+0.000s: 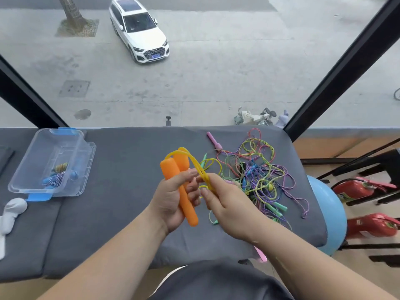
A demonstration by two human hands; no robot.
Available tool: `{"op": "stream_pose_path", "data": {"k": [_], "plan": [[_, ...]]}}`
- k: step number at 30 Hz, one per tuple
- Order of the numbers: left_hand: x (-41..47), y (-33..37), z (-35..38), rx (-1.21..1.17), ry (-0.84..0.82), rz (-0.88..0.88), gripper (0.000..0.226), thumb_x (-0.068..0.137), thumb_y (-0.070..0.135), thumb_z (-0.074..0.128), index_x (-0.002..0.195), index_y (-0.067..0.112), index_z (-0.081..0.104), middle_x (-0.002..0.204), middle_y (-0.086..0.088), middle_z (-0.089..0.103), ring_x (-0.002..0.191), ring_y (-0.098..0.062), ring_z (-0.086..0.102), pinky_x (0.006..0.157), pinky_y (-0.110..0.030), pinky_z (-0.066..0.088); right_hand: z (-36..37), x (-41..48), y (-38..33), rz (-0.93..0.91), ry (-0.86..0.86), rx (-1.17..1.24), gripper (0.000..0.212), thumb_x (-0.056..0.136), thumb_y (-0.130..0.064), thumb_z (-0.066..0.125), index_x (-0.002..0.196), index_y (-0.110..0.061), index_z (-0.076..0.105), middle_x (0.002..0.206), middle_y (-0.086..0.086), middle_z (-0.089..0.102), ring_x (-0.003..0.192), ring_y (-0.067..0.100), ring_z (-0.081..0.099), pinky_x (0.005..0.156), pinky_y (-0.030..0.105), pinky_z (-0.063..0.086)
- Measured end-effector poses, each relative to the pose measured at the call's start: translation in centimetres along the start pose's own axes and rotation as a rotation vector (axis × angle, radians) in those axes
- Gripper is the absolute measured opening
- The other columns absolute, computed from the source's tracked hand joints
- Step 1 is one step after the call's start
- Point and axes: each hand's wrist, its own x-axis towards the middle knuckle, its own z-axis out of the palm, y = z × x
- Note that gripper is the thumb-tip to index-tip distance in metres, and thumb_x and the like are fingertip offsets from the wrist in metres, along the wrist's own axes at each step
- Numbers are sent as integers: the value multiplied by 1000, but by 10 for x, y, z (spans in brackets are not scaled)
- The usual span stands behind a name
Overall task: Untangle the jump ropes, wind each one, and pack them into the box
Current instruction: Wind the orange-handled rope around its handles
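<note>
Winding is the step in hand, as I judge it. I see the left hand [171,198] clamped around the two orange handles [180,182], held side by side and near upright at frame centre, so they serve as a core for the cord. The right hand [225,204] pinches the yellow cord [194,163] between thumb and fingers just right of the handles; the cord arcs over the handle tops. Both forearms enter from the bottom of the frame, the hands close together above the grey surface [129,169]. The remaining tangle of ropes [255,169] lies at centre right. The clear box [71,191], at left, already holds wound ropes.
</note>
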Motion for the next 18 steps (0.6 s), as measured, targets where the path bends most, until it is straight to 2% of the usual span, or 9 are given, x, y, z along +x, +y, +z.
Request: {"op": "stream_pose_path", "data": {"k": [2, 3, 6, 8, 10, 13, 15, 17, 18], "plan": [[2, 3, 2, -88, 19, 4, 28, 72, 28, 82, 65, 18, 57, 63, -1, 42, 54, -15, 42, 58, -28, 39, 2, 1, -4, -44, 0, -46, 25, 104, -28, 44, 128, -32, 50, 79, -15, 59, 85, 12, 56, 92, 30, 39], [3, 4, 2, -102, 26, 7, 30, 74, 30, 84, 67, 17, 58, 64, -2, 49, 55, -16, 50, 59, -28, 44, 3, 2, -5, -56, -11, -70, 33, 104, -31, 42, 136, -33, 46, 87, -16, 61, 92, 11, 56, 96, 28, 37], [7, 2, 4, -163, -25, 31, 47, 58, 43, 94, 79, 18, 60, 75, -2, 59, 69, -16, 61, 67, -29, 52, 10, 3, -7, -107, -39, -245, 49, 102, -40, 32, 150, -30, 32, 105, -3, 63, 101, 24, 56, 93, 42, 43], [9, -1, 6, -178, -64, 45, 55, 52, 42, 98, 83, 19, 58, 80, -2, 57, 77, -16, 59, 77, -31, 49, 14, 2, -5, -167, -6, -321, 46, 103, -37, 32, 147, -26, 33, 104, 1, 61, 97, 28, 55, 84, 45, 46], [10, -3, 9, -153, -23, 62, 41, 66, 33, 88, 87, 15, 58, 82, -3, 59, 79, -17, 64, 82, -35, 53, 13, 2, -2, -193, 22, -332, 40, 102, -31, 37, 141, -24, 35, 100, 1, 59, 93, 29, 57, 78, 45, 47], [8, -3, 17, -158, 15, 103, 17, 75, 23, 75, 82, 10, 67, 82, -8, 66, 86, -22, 68, 96, -44, 53, 11, 4, 2, -208, 59, -436, 49, 97, -21, 46, 144, -22, 36, 90, 1, 58, 84, 28, 57, 72, 44, 49], [8, -3, 20, -199, 34, 133, 2, 77, 16, 70, 77, 16, 67, 81, -10, 69, 88, -26, 69, 92, -42, 55, 9, 7, 0, -224, 111, -459, 51, 94, -20, 49, 144, -26, 40, 84, -1, 56, 78, 26, 55, 66, 40, 49], [10, -2, 22, -285, 76, 132, 10, 83, 10, 62, 83, 17, 56, 81, -12, 69, 84, -29, 71, 88, -42, 57, 5, 10, -3, -205, 135, -329, 46, 96, -27, 46, 142, -33, 50, 84, -6, 55, 77, 17, 53, 66, 33, 46], [12, -1, 23, -328, 99, 137, 11, 89, 8, 57, 83, 17, 52, 81, -13, 69, 80, -29, 72, 89, -44, 56, 4, 10, -3, -161, 150, -191, 43, 96, -29, 48, 138, -35, 56, 84, -10, 56, 77, 8, 53, 68, 27, 45]]}}
